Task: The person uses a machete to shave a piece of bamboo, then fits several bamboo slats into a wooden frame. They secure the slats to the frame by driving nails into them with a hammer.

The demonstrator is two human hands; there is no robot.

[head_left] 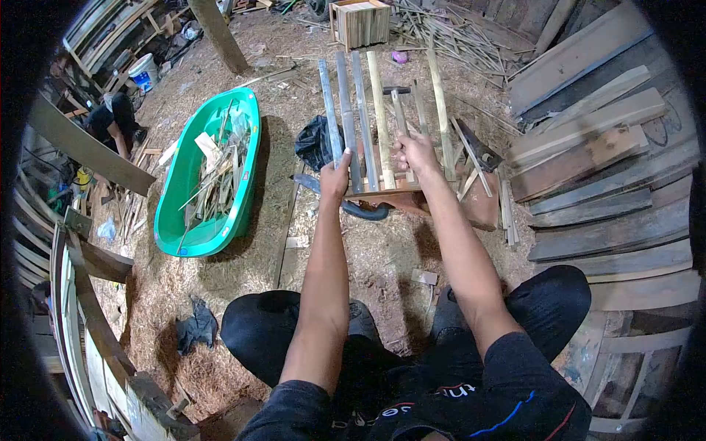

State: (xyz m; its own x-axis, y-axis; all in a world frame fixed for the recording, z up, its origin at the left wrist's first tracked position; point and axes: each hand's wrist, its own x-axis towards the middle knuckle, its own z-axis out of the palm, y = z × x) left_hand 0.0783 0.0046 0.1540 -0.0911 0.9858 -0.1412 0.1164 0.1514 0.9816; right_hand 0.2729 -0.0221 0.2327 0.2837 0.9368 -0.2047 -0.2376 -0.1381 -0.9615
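green tub (176, 184) left of slats (360, 95), hammer (398, 91) among them.

slats (382, 110) | near ends hidden under right hand (415, 153) | grip unclear (too small)

floor (382, 257) — wood shavings | green tub (180, 220) left | black bag (312, 143) middle | planks (588, 184) right | crate (360, 22) far end

Single head view, steeply downward, at arm's length
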